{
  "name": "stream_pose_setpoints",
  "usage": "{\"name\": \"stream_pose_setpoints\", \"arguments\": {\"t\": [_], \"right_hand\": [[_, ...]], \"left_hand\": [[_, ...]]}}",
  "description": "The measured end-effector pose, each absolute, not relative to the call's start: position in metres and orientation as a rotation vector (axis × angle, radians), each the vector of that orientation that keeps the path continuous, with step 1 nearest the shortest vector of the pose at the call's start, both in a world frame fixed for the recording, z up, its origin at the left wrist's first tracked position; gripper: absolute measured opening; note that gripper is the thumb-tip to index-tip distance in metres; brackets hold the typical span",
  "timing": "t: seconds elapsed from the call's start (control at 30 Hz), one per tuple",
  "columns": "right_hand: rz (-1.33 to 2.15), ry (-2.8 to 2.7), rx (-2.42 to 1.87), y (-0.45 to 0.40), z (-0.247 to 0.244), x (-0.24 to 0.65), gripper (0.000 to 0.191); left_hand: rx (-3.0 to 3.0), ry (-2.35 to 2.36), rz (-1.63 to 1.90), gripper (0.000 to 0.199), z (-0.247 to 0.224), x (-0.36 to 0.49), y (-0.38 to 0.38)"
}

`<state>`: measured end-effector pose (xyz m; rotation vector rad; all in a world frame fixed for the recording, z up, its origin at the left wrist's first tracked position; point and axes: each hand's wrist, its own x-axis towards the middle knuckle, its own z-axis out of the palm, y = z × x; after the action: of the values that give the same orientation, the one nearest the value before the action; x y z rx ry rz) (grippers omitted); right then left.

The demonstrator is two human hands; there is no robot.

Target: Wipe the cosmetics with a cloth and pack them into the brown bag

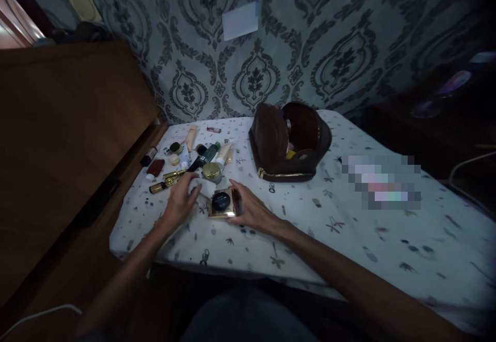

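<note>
With our right hand (251, 208), we are grasping the gold case (221, 202) by its right side, toward the worktop's (186, 241) near edge. Our left hand (180, 198) is hovering just left of it, fingers parted, seemingly empty.

The right hand (250, 207) is wrapped around the right side of the gold case (215, 213), with the thumb and fingers set apart at its far and near edges. The left hand (179, 201) is held to the left of the case, its fingers loosely bent and its thumb spread from them and pointed towards the case. Both bare forearms are angled inwards towards the case, the right one stretched out longer in view, the left one raised more steeply.
</note>
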<state>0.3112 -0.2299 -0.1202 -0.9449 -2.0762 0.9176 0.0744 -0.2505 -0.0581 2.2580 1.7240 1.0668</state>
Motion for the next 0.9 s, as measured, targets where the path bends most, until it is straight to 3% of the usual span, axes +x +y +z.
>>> {"name": "stream_pose_setpoints", "arguments": {"t": [0.1,0.27,0.4,0.67,0.9], "right_hand": [[0.911,-2.054,-0.925,-0.230,-0.123,0.312,0.118],[0.908,-2.040,-0.878,-0.228,-0.127,0.314,0.113],[0.901,-2.034,-0.869,-0.227,-0.127,0.315,0.115],[0.972,-2.009,-0.835,-0.228,-0.126,0.313,0.119],[0.942,-1.986,-0.820,-0.230,-0.124,0.312,0.118]], "left_hand": [[2.357,1.499,1.070,0.024,-0.067,0.113,-0.262],[2.649,1.134,0.847,0.038,-0.088,0.145,-0.272],[2.753,1.177,0.811,0.039,-0.094,0.141,-0.266],[2.725,1.453,0.643,0.062,-0.087,0.123,-0.263],[2.650,1.561,0.711,0.068,-0.089,0.123,-0.271]]}}
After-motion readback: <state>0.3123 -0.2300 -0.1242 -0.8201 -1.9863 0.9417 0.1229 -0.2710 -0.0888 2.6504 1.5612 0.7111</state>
